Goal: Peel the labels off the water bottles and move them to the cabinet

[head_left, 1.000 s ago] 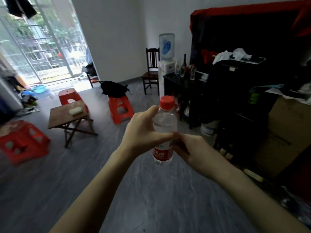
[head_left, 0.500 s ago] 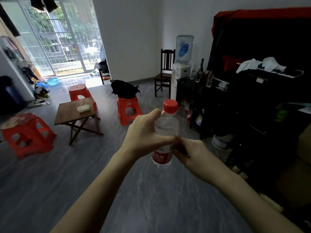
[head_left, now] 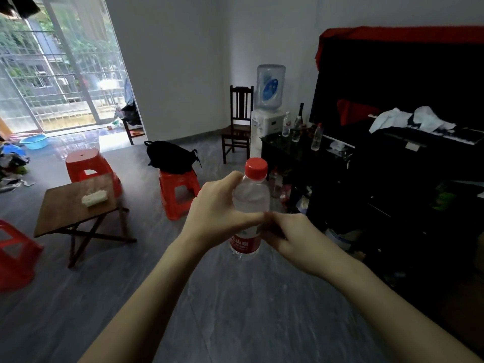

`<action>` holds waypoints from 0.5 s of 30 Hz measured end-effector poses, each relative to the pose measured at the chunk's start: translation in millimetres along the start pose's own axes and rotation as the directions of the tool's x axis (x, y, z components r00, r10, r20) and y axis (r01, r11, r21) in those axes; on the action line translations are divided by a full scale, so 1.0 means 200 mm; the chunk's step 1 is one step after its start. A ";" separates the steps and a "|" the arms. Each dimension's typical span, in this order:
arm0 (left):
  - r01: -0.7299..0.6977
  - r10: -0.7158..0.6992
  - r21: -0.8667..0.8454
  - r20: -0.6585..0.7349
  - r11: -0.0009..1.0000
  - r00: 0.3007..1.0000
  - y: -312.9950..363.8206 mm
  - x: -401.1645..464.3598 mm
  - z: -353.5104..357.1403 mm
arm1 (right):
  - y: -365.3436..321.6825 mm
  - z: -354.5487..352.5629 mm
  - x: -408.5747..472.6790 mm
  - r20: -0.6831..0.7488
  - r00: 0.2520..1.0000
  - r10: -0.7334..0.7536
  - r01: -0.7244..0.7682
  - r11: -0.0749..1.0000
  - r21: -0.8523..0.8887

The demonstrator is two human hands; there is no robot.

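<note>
Water bottle [head_left: 251, 203] half-full, red-labelled

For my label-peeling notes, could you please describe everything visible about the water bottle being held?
The water bottle is clear plastic with a red screw cap on and a red label around its lower body. It is held upright in mid-air above the grey floor. The left hand grips its upper body; the right hand meets it at the label's top edge.
</note>
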State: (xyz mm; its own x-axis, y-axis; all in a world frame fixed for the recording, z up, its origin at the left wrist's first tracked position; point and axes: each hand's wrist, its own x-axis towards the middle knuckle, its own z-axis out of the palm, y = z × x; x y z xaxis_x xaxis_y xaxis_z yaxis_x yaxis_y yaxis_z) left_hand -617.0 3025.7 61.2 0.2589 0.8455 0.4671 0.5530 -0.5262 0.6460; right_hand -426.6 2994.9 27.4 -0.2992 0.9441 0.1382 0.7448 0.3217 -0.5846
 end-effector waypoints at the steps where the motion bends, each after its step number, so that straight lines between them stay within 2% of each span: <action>1: 0.007 -0.007 -0.020 0.003 1.000 1.000 -0.05 0.05 0.01 | 0.02 0.00 0.07 0.002 1.000 0.007 -0.007 1.000 0.001; 8: 0.057 -0.059 -0.057 -0.023 0.997 0.998 -0.35 0.48 0.12 | 0.25 -0.03 0.58 0.035 0.999 0.022 -0.021 0.999 -0.034; 15: 0.093 -0.094 -0.034 -0.018 0.995 0.995 -0.63 1.10 0.30 | 0.60 -0.15 1.22 0.060 0.998 -0.007 0.009 0.999 -0.039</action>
State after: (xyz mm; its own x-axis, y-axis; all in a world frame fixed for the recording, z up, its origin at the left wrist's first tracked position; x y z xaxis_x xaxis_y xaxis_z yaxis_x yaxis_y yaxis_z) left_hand -582.2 3283.1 45.4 0.1915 0.8893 0.4153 0.5475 -0.4480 0.7068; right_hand -392.3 3264.9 15.6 -0.3397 0.9358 0.0939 0.7646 0.3329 -0.5519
